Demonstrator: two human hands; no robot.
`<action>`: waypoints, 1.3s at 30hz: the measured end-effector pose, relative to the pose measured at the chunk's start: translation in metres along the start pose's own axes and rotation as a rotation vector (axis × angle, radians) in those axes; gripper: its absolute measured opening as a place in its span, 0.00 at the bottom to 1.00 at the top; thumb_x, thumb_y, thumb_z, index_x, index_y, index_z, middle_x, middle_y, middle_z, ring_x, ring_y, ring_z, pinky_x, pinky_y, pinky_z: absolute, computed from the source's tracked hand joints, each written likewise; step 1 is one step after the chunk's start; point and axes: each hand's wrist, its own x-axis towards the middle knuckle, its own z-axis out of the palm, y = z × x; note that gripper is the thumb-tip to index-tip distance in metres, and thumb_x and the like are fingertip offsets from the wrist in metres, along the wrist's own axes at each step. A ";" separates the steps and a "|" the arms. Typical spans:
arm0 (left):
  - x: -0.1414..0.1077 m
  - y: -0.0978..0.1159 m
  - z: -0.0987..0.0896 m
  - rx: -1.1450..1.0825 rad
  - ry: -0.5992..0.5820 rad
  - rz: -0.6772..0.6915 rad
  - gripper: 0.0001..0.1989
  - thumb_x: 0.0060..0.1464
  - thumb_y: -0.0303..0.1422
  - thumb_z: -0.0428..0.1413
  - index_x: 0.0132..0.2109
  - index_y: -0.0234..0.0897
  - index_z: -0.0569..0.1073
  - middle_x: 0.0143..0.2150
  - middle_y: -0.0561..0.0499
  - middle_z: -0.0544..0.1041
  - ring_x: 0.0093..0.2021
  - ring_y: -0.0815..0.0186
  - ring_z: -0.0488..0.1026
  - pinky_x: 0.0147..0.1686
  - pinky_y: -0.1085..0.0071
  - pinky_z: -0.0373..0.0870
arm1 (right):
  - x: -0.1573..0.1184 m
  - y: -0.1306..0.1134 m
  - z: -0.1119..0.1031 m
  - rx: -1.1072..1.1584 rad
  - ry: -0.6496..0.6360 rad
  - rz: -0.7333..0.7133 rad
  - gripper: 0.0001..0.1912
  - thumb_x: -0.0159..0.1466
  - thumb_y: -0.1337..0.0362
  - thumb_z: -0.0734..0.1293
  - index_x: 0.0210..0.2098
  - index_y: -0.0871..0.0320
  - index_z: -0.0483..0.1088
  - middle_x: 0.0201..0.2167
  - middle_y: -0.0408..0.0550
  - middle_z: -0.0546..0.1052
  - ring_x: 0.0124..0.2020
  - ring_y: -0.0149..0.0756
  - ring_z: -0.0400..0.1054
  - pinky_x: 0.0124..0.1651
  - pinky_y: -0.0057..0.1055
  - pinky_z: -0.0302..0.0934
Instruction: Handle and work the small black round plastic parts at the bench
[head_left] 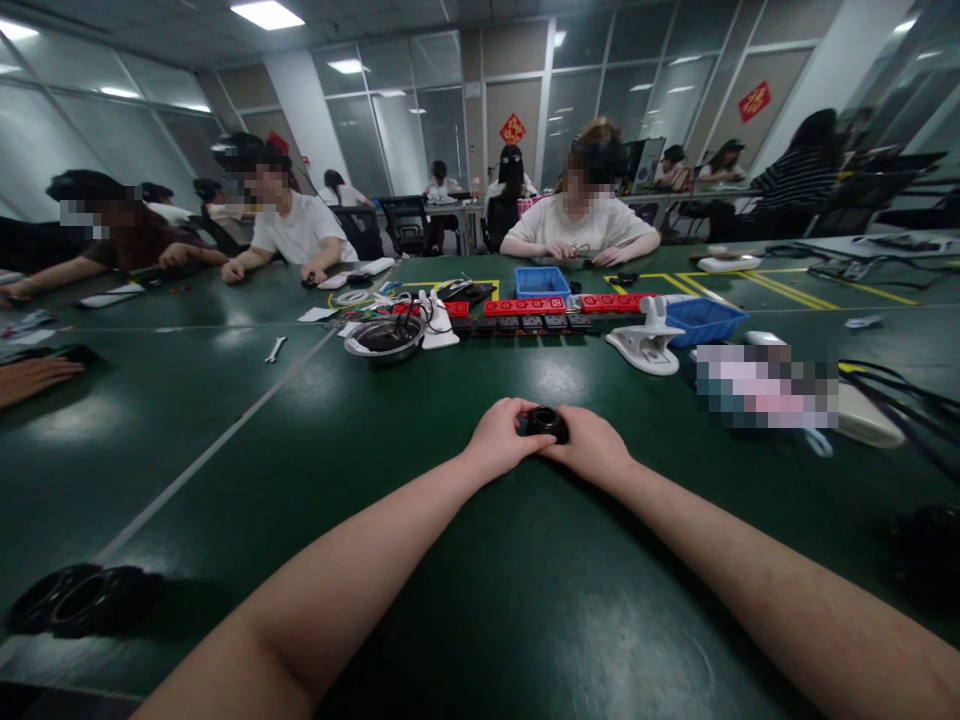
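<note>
A small round black part with an open ring-shaped top (546,421) sits between my hands, low over the green table or resting on it; I cannot tell which. My left hand (501,440) curls around its left side, with the thumb along the front. From the right, my right hand (592,444) closes on the same part, its fingertips partly hidden. More black ring-shaped parts (105,598) lie at the table's near left, beyond my left forearm.
Across the green table (420,400) runs a row of red power strips (525,306). Nearby are a metal bowl (384,340), a white clip stand (649,340), blue bins (705,320) and a wrench (276,349). A co-worker's hand (41,378) rests at left; others sit opposite.
</note>
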 end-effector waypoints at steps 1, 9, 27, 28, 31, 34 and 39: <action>0.001 -0.001 -0.001 -0.014 -0.021 0.017 0.20 0.36 0.37 0.59 0.40 0.35 0.68 0.34 0.51 0.67 0.30 0.69 0.63 0.30 0.73 0.62 | 0.000 0.001 -0.001 0.031 -0.008 -0.032 0.19 0.47 0.50 0.64 0.29 0.59 0.63 0.28 0.49 0.69 0.30 0.38 0.63 0.29 0.29 0.52; 0.005 -0.008 -0.007 -0.054 -0.139 0.136 0.22 0.40 0.38 0.57 0.44 0.37 0.67 0.34 0.51 0.67 0.31 0.69 0.63 0.33 0.72 0.63 | 0.010 0.018 -0.013 0.547 -0.314 -0.292 0.23 0.50 0.62 0.65 0.45 0.61 0.61 0.40 0.49 0.69 0.40 0.37 0.63 0.43 0.33 0.55; 0.003 -0.007 -0.008 -0.052 -0.154 0.149 0.23 0.41 0.39 0.56 0.46 0.40 0.66 0.34 0.52 0.66 0.32 0.69 0.62 0.33 0.72 0.62 | 0.013 0.022 -0.013 0.581 -0.344 -0.264 0.20 0.49 0.64 0.65 0.42 0.61 0.63 0.38 0.48 0.69 0.39 0.38 0.63 0.43 0.34 0.55; 0.003 -0.007 -0.008 -0.052 -0.156 0.143 0.23 0.40 0.39 0.56 0.46 0.40 0.66 0.34 0.52 0.66 0.32 0.69 0.62 0.33 0.72 0.62 | 0.013 0.022 -0.013 0.586 -0.344 -0.266 0.21 0.49 0.63 0.65 0.42 0.61 0.63 0.39 0.48 0.69 0.39 0.38 0.62 0.43 0.34 0.55; 0.003 -0.006 -0.008 -0.052 -0.156 0.129 0.23 0.40 0.39 0.57 0.46 0.40 0.66 0.34 0.51 0.66 0.31 0.69 0.62 0.33 0.72 0.62 | 0.013 0.022 -0.014 0.592 -0.354 -0.263 0.20 0.49 0.63 0.65 0.42 0.62 0.63 0.38 0.48 0.70 0.39 0.38 0.63 0.41 0.34 0.56; 0.003 -0.006 -0.008 -0.063 -0.146 0.130 0.23 0.40 0.39 0.57 0.45 0.38 0.67 0.35 0.51 0.66 0.31 0.69 0.62 0.32 0.72 0.62 | 0.013 0.021 -0.013 0.589 -0.360 -0.246 0.20 0.49 0.62 0.65 0.40 0.62 0.63 0.36 0.48 0.70 0.36 0.36 0.63 0.37 0.31 0.57; 0.001 -0.003 -0.005 -0.061 -0.106 0.078 0.22 0.36 0.39 0.59 0.41 0.36 0.68 0.35 0.51 0.67 0.31 0.69 0.63 0.31 0.73 0.62 | 0.012 0.017 -0.008 0.446 -0.260 -0.111 0.19 0.44 0.57 0.67 0.31 0.61 0.63 0.25 0.43 0.68 0.27 0.33 0.61 0.27 0.27 0.54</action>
